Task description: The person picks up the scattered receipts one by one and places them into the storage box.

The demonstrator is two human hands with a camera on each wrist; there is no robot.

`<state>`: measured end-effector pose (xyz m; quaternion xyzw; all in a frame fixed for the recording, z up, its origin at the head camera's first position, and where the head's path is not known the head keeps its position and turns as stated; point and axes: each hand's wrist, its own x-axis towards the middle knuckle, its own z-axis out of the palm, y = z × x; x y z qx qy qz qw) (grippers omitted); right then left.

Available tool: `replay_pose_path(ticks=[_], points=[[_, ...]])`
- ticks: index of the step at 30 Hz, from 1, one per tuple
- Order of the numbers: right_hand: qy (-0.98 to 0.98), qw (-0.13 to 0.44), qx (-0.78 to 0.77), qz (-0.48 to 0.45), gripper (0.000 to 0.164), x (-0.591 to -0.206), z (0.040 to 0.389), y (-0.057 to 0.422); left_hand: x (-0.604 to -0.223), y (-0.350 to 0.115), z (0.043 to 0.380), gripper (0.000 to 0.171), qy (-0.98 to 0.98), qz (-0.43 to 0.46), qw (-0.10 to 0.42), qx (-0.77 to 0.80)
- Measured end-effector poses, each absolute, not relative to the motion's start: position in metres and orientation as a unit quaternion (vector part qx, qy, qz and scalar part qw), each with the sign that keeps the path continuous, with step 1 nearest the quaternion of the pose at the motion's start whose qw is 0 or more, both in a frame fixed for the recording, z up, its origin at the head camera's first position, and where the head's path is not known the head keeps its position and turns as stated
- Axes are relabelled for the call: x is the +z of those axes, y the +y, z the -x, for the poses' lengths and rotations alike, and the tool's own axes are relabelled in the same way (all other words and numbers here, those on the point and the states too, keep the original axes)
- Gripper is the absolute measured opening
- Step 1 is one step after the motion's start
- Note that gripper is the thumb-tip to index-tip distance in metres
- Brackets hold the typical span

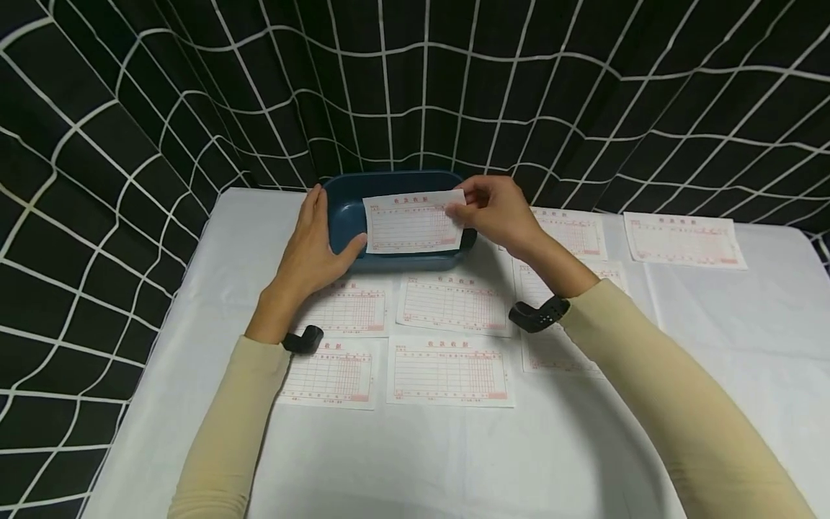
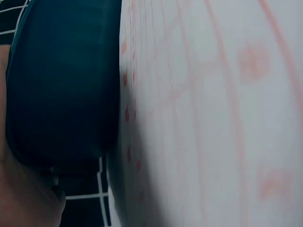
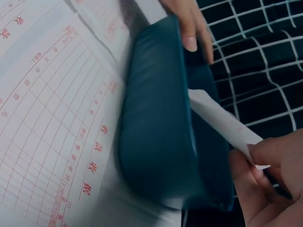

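A dark blue open box (image 1: pixel 345 216) stands at the table's back edge. My left hand (image 1: pixel 308 245) holds its left end, fingers along the outer side and thumb at the near rim. My right hand (image 1: pixel 498 210) pinches a white receipt slip (image 1: pixel 408 225) with red print by its right edge, over the box opening. In the right wrist view the slip (image 3: pixel 222 118) slants into the box (image 3: pixel 154 113), its lower edge hidden behind the near wall. The left wrist view shows the box (image 2: pixel 64 85) beside part of the left hand (image 2: pixel 26 194).
Several similar slips lie on the white tablecloth (image 1: pixel 415 461): one slip (image 1: pixel 450 373) in front, one slip (image 1: pixel 456 304) just before the box, one slip (image 1: pixel 684 240) at the far right. The right forearm covers part of others. Black white-gridded cloth (image 1: pixel 415 86) hangs behind.
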<state>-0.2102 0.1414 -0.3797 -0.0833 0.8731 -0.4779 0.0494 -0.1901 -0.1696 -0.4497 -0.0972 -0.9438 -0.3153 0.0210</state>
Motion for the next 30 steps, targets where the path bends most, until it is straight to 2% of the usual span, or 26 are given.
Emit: replay_pose_path(ticks=[5,14,23,30], points=[[0.89,0.02,-0.445,0.097,0.023,-0.384,0.215,0.131,-0.448,-0.171,0.191,0.106,-0.943,0.104,0.023,-0.316],[0.884,-0.027,-0.455,0.102,0.047,-0.389,0.202,0.144,-0.449,-0.168,0.184,0.112,-0.946,0.102,-0.002,-0.308],[0.88,-0.05,-0.459,0.111,0.04,-0.399,0.163,0.183,-0.445,-0.164,0.187,0.103,-0.944,0.094,0.015,-0.315],[0.889,-0.067,-0.43,0.14,0.037,-0.405,0.131,0.209,-0.444,-0.162,0.188,0.104,-0.948,0.088,0.009,-0.304]])
